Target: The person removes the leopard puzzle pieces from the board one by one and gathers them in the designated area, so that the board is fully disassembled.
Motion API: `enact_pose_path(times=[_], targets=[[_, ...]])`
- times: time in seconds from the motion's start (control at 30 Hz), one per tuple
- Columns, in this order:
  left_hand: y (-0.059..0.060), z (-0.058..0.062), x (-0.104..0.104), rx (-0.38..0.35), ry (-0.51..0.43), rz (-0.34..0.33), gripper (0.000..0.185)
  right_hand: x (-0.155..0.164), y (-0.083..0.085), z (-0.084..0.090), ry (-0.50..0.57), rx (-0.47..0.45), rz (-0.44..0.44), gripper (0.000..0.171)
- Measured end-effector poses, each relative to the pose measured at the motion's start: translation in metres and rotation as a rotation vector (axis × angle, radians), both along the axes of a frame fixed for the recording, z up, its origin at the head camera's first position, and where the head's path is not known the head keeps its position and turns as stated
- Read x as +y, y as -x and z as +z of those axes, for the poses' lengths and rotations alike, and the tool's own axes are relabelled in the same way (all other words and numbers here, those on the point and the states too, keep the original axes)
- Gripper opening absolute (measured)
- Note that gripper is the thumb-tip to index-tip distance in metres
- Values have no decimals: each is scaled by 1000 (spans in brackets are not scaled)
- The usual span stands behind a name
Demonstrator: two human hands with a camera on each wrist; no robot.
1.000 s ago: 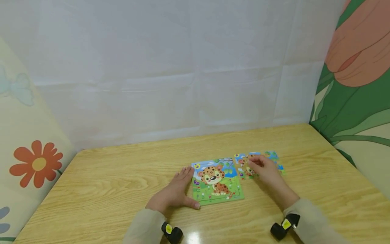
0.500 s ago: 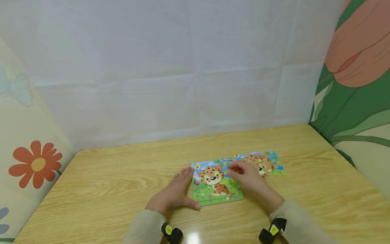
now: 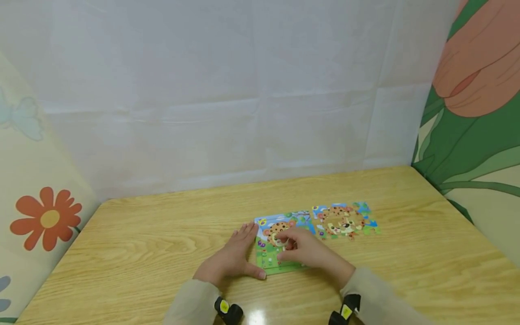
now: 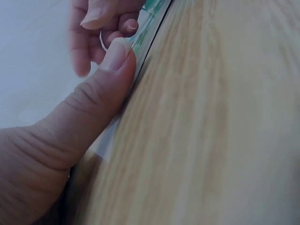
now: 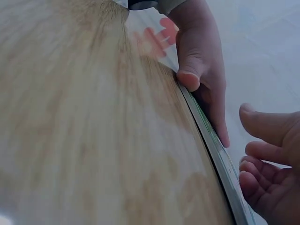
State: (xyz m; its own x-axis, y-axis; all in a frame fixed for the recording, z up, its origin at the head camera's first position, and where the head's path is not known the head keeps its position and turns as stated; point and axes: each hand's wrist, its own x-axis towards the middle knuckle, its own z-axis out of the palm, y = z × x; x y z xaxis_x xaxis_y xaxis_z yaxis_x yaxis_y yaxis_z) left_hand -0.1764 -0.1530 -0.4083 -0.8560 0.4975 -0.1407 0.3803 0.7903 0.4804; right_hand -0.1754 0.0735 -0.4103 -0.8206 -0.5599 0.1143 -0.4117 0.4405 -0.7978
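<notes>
pale wood grain runs across the table (image 3: 122,253), with a wide bare stretch at the left between the flowered wall panel (image 3: 44,221) and the person's sleeves. the left hand (image 3: 231,259) lies flat with straight fingers against the left edge of the puzzle board (image 3: 268,262), its thumb pressed along the board's near rim, as the left wrist view shows close up. the board sits near the middle of the table, a little toward the near edge, showing a spotted cub picture. the right hand (image 3: 304,253) rests on top of the board with fingers curled over the cub's face; whether it pinches a piece cannot be told. just right of the board, a cluster of loose puzzle pieces (image 3: 345,221) lies flat on the wood. beyond them the tabletop runs bare to the right edge by the tulip panel (image 3: 471,113).
</notes>
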Motion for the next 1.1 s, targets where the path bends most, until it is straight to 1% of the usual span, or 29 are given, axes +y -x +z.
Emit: enact_pose_path(times=[0.17,0.33,0.53,0.63,0.7,0.83,0.9,1.1], targets=[[0,1,1,1,-14,-8,124,-12,3,2,-78,45,9,51],[0,0,1,-2,-23,-13,123,-20,7,1,-154,42,-12,51],[2,-1,0,3,-11,-18,124,-26,9,0,-154,49,-8,47],[2,-1,1,8,-11,-20,124,-28,9,1,-172,54,-16,43],[2,-1,1,8,-13,-20,124,-29,9,2,-186,35,-23,41],[2,0,1,2,-10,-17,124,-35,10,8,-222,-33,-40,37],[2,0,1,-1,-11,-18,124,-37,11,10,-244,-64,-51,37],[2,1,1,-6,-14,-27,123,-42,13,14,-298,-114,-73,38]])
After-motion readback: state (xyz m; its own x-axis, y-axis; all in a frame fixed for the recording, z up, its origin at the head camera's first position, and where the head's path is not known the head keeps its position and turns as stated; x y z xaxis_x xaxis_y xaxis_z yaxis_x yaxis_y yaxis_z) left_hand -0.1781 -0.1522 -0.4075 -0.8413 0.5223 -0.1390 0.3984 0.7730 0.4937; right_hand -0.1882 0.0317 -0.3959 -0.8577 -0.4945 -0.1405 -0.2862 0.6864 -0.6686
